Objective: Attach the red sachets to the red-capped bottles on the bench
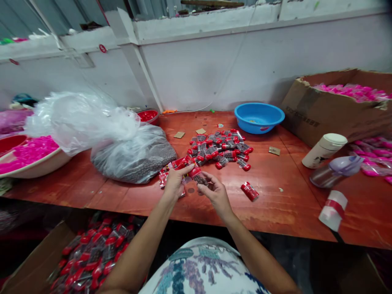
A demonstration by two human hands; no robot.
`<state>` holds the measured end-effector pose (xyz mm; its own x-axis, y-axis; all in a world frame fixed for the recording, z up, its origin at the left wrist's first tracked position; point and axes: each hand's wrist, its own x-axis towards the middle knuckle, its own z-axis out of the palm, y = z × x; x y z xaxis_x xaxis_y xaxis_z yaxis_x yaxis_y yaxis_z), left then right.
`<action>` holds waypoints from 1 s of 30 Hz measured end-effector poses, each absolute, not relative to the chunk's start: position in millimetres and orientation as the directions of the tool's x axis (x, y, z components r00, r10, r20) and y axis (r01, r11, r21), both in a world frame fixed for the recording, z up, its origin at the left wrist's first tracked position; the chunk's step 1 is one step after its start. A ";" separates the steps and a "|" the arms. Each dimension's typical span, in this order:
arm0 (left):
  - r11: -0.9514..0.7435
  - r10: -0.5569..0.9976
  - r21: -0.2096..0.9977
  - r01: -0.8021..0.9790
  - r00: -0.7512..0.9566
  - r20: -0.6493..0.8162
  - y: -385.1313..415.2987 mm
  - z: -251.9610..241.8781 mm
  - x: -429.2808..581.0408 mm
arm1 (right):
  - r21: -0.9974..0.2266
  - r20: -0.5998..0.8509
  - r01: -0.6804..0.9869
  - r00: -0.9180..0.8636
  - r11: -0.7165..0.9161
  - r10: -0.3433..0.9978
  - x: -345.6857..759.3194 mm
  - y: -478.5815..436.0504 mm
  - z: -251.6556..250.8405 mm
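Note:
Over the table's front part, both my hands meet at a small clear packet with a red top and dark beads inside [199, 178]. My left hand [175, 181] pinches its red end, while the fingers of my right hand [216, 193] close round the clear lower end. Just beyond my left hand lie red printed wrappers [163, 179], partly hidden by it. A heap of small clear containers with red caps and dark contents [219, 148] spreads behind my hands. To the right, a red packet [250, 191] lies alone.
A plastic bag of dark beads [134, 157] slumps at left, near a basin of pink pieces [58, 161]. A blue basin [259, 118], a cardboard box [324, 110], a white bottle [324, 150] and a steel cup [333, 171] stand right. Below left, a box holds red-capped containers [94, 253].

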<state>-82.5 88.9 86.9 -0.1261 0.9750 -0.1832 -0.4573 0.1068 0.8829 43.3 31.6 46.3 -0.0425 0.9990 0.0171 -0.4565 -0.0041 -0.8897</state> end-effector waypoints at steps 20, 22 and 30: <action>0.056 0.985 0.878 -0.475 -0.116 -0.126 74.4 83.3 -84.0 | -0.929 0.063 -0.365 -0.017 0.052 0.998 48.3 25.3 31.0; 0.043 0.988 0.885 -0.464 -0.109 -0.105 72.2 82.8 -84.5 | -0.931 0.057 -0.362 -0.027 0.043 0.998 50.1 25.7 29.7; 0.055 0.989 0.905 -0.423 -0.100 -0.107 71.8 75.6 -88.7 | -0.926 0.043 -0.376 -0.040 0.025 0.998 49.9 28.0 26.3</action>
